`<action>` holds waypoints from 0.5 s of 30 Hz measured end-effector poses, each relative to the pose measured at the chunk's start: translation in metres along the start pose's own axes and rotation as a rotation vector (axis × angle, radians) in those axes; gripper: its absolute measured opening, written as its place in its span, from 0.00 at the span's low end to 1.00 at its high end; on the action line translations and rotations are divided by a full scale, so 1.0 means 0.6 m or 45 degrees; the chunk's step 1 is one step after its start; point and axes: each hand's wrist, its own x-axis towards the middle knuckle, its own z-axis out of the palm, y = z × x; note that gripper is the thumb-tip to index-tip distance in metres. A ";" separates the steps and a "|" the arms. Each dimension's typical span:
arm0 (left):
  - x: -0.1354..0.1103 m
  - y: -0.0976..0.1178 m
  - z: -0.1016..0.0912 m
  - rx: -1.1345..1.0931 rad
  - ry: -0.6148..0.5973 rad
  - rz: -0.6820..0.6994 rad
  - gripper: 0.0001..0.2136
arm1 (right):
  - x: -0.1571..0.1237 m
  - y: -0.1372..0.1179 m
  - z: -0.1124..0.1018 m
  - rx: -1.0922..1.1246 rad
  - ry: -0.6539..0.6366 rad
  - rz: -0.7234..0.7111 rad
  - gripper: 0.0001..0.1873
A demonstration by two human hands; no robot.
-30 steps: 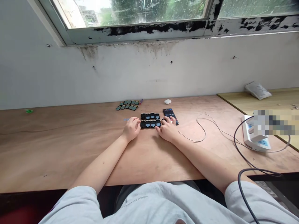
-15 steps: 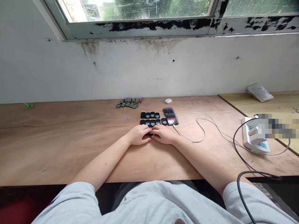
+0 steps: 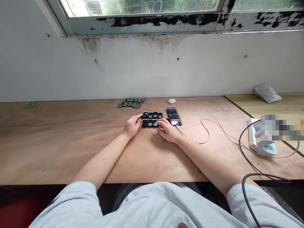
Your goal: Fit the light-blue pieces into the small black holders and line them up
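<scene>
Both arms (image 3: pixel 102 160) stretch forward over the counter (image 3: pixel 142 161), the hands well apart. The left hand (image 3: pixel 132 127) has its fingers at the left end of the far row (image 3: pixel 155 115) of black cases; the right hand (image 3: pixel 168 132) curls over the right end of the near row (image 3: pixel 150 123), by the phone (image 3: pixel 170 113). I can't tell whether either is clamped on a case. Half a second ago, they met in front of both rows.
</scene>
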 end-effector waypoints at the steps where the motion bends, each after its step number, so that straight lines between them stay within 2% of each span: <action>1: 0.006 -0.015 -0.003 0.004 0.076 -0.119 0.16 | 0.000 0.001 0.000 -0.004 -0.009 -0.013 0.17; 4: 0.022 -0.056 -0.010 -0.143 0.244 -0.586 0.17 | -0.001 0.005 0.002 -0.045 -0.027 -0.096 0.15; 6: 0.031 -0.071 -0.011 -0.331 0.328 -0.915 0.18 | -0.002 0.008 0.004 -0.079 -0.048 -0.146 0.14; 7: 0.034 -0.075 -0.012 -0.418 0.362 -1.023 0.18 | -0.002 0.008 0.005 -0.091 -0.060 -0.163 0.14; 9: 0.039 -0.076 -0.013 -0.539 0.414 -1.112 0.18 | -0.002 0.009 0.006 -0.103 -0.076 -0.176 0.12; 15: 0.041 -0.075 -0.023 -0.797 0.464 -1.095 0.13 | -0.003 0.005 0.002 -0.094 -0.082 -0.124 0.09</action>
